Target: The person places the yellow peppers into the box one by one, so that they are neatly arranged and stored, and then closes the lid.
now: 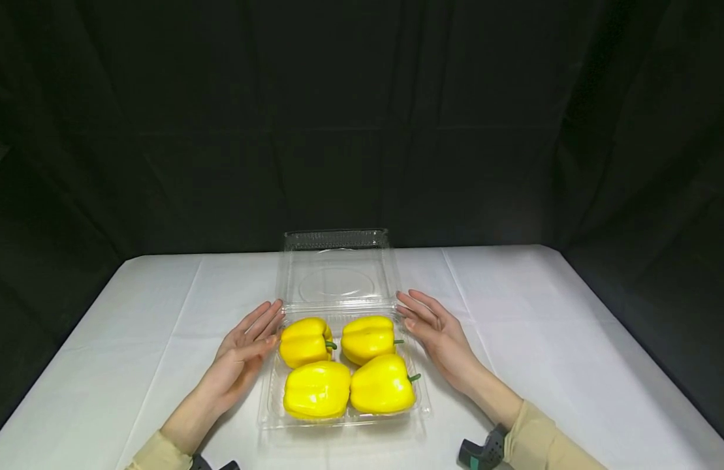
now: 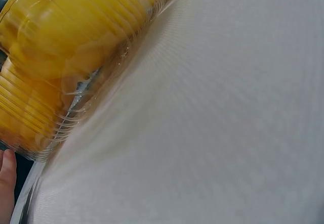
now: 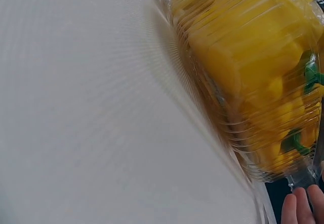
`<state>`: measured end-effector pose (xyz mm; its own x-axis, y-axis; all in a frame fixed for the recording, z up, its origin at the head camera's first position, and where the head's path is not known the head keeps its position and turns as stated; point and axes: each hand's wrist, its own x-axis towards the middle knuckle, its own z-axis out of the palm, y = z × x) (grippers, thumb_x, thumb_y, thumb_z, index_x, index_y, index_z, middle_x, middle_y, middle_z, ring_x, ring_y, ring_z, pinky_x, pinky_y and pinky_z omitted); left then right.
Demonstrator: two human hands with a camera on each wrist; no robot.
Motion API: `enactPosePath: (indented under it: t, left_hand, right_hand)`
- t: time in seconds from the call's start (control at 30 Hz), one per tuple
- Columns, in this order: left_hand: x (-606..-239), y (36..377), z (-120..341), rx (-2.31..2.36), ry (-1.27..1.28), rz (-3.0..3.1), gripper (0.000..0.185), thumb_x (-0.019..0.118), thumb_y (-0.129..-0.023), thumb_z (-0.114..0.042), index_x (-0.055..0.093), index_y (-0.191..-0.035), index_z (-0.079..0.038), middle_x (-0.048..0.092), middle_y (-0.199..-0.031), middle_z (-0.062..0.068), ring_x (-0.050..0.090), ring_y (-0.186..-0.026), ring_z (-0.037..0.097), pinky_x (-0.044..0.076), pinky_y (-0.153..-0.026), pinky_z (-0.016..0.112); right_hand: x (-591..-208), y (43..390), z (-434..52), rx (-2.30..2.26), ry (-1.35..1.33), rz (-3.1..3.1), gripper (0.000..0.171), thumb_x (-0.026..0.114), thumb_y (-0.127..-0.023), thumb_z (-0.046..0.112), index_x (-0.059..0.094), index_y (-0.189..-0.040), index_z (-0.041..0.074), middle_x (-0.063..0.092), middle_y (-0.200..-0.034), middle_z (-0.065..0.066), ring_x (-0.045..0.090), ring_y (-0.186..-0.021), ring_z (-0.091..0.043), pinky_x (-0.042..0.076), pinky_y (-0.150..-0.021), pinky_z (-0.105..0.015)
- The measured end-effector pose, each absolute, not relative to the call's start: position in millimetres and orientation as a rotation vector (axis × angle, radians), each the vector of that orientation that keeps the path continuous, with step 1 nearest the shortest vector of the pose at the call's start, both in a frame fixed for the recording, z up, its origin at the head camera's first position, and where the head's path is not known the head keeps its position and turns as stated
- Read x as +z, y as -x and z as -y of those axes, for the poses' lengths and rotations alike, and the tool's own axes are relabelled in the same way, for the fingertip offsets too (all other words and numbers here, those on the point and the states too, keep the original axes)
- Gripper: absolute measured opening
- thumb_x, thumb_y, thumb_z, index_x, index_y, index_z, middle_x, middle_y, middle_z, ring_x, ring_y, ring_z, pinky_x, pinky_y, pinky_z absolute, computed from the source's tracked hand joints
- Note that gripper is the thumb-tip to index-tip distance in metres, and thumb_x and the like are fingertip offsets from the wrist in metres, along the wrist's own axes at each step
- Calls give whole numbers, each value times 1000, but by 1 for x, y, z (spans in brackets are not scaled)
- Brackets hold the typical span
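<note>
A clear plastic clamshell box point(image 1: 273, 418) sits on the table with its lid point(image 1: 338, 287) folded back, away from me. Several yellow bell peppers point(image 1: 317, 390) with green stems lie in its base, two behind and two in front. At the left rear corner, my left hand point(image 1: 235, 365) has its fingers extended along the box's side. My right hand point(image 1: 444, 339) mirrors it at the right rear corner, fingertips by the hinge. Whether either hand actually touches the plastic is hard to tell. Both wrist views show peppers point(image 2: 61, 27) through the ribbed walls, with fingertips point(image 3: 302, 206) at the edge.
A white cloth point(image 1: 544, 339) with crease lines covers the table. Black curtains point(image 1: 350, 117) hang behind it and on both sides. Dark wrist devices point(image 1: 484, 450) are worn at the sleeves.
</note>
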<state>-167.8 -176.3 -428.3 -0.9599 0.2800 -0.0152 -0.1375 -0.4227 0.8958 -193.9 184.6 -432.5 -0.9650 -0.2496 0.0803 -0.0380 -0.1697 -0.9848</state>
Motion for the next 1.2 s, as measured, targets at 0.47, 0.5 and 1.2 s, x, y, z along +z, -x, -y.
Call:
enactPosePath:
  t: [0.47,0.5,1.2]
  left_hand:
    - [-430,167,179,2454,-240,-1537,74,51,-98,7,10,-159,-3,18,-167,12,47,-134,-1,38,-114,23]
    - [-430,167,179,2451,-239,-1543,74,52,-98,7,11,-159,-3,19,-166,11,47,-134,-1,38,-114,23]
    - [-433,165,181,2490,-131,-1568,51,56,-96,8,39,-141,-9,54,-141,-4,57,-128,6,45,-109,26]
  right_hand:
    - [-433,194,-182,-2328,355,-1932,66,61,-97,0,29,-154,1,53,-148,-9,57,-130,-14,47,-107,-26]
    - [-433,194,-182,-2330,360,-1935,66,61,-97,0,29,-154,0,53,-147,-9,57,-130,-14,47,-107,-26]
    - [-438,192,-180,-2274,322,-2093,44,66,-96,6,51,-136,-4,63,-134,-7,61,-122,-12,50,-104,-25]
